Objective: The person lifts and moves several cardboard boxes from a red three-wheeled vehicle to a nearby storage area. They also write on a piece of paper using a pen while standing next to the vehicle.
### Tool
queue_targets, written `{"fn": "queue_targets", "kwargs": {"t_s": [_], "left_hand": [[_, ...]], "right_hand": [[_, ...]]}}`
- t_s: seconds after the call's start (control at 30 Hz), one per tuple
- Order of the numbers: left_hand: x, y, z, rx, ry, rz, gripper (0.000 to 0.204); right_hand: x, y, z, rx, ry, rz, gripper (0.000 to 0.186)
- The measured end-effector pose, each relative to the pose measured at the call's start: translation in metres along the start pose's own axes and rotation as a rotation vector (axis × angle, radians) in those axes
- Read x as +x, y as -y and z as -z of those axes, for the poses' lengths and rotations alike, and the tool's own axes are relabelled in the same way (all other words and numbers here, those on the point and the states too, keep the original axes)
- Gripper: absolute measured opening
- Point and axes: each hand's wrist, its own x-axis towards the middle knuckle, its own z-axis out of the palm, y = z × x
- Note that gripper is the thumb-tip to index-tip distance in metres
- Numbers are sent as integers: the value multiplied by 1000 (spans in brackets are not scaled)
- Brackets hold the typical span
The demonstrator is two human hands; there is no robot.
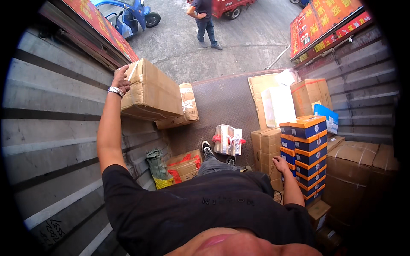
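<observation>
My left hand (121,80) reaches out along the left wall, its fingers bent over the upper left edge of a large cardboard box (156,91). A silvery bracelet sits on that wrist. Under the large box, a lower carton (188,104) with clear tape sticks out. My right hand (280,164) hangs low on the other side, its fingers loosely curled with nothing visible in them. Beside it stands a tall stack of navy and orange boxes (304,160) and a brown carton (265,149). I cannot tell whether the hand touches either.
A clear-wrapped package (227,141) with red ends lies by my shoes. Left of my legs are a red-taped carton (185,165) and a green sack (158,164). Large cartons (352,160) line the right. Beyond the open doors (322,27), a person (205,21) stands near parked vehicles.
</observation>
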Motion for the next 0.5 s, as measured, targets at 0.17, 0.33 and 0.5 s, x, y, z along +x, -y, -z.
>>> {"fn": "queue_targets", "kwargs": {"t_s": [0.17, 0.33, 0.5], "left_hand": [[27, 20, -10, 108, 73, -1, 83], [89, 135, -31, 378, 58, -81, 43], [115, 200, -22, 626, -240, -518, 40]], "right_hand": [[-2, -26, -14, -9, -54, 13, 41], [-12, -28, -11, -10, -48, -39, 41], [-28, -34, 1, -73, -97, -24, 44]]}}
